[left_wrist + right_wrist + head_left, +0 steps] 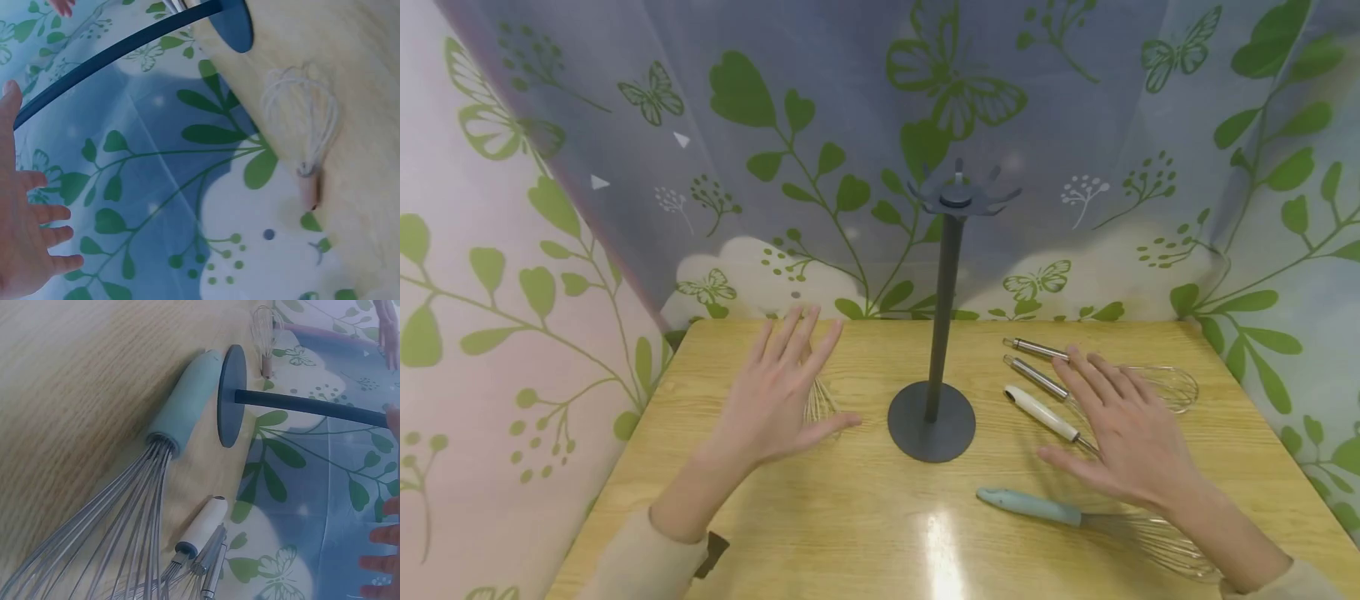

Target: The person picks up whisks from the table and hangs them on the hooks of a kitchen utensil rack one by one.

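Observation:
Spread flat in the air, my left hand (775, 400) is over the left of the table and hides most of a whisk (822, 402). The left wrist view shows that whisk (307, 134) whole, pale wires with a short wooden handle. My right hand (1131, 425), fingers straight, hovers above several whisks on the right. These are a blue-handled whisk (1033, 505) nearest me, a white-handled whisk (1041, 412), and two metal-handled whisks, one in front (1037, 377) and one at the back (1172, 387). Neither hand holds anything.
A dark utensil stand (938, 333) rises from a round base (931, 446) mid-table, with hooks (958, 196) around its top. Patterned curtains (820, 125) enclose the wooden table (865, 533) at the back and sides. A small dark piece (713, 554) shows beside the left sleeve.

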The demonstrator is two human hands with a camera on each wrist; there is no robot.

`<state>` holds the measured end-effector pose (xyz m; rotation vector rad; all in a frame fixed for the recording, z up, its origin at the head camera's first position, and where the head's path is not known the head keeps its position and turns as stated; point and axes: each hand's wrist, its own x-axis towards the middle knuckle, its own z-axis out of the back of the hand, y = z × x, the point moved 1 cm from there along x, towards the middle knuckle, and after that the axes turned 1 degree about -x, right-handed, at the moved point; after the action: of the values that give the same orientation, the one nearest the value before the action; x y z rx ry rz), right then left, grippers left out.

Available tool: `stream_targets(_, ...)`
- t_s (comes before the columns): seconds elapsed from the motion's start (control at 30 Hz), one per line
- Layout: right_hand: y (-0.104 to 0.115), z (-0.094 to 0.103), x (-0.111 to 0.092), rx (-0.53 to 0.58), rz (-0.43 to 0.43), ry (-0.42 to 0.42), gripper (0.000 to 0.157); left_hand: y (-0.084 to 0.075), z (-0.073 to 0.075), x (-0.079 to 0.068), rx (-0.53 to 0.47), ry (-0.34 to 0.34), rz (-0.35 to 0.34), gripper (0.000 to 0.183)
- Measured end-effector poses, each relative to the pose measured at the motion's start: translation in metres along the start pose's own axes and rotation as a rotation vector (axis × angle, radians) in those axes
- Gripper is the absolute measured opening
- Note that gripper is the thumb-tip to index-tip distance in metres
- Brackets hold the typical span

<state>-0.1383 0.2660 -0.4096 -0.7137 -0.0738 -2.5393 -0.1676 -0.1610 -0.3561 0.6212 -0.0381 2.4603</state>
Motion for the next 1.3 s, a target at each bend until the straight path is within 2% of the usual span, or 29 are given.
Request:
stream_targets(0.1, 0.0, -0.001, 0.0, 0.006, 0.018, 0.001, 0.108, 0.0, 0.007, 0.009, 0.004, -0.047, -0.029, 0.112)
stream_targets(0.3, 0.0, -0.004, -0.002, 0.029, 0.035, 0.014, 0.107, -0.001, 0.019, 0.026, 0.013, -0.093, -0.078, 0.109)
stream_targets(0.43, 0.001, -0.006, -0.003, 0.032, 0.065, -0.007, 0.106, -0.001, 0.028, 0.037, 0.03, -0.125, -0.112, 0.102)
stream_targets(0.63, 0.004, -0.011, -0.004, 0.038, 0.103, -0.038, 0.105, -0.002, 0.043, 0.053, 0.045, -0.191, -0.145, 0.111)
stream_targets(0.87, 0.006, -0.017, -0.009, 0.053, 0.098, 0.005, 0.103, -0.003, 0.058, 0.071, 0.046, -0.277, -0.184, 0.104)
stream_targets(1.07, 0.009, -0.021, -0.014, 0.055, 0.1, 0.047, 0.101, -0.008, 0.073, 0.085, 0.083, -0.31, -0.212, 0.108)
stream_targets(1.3, 0.015, -0.029, -0.021, 0.075, 0.084, 0.12, 0.099, -0.012, 0.085, 0.098, 0.092, -0.357, -0.229, 0.102)
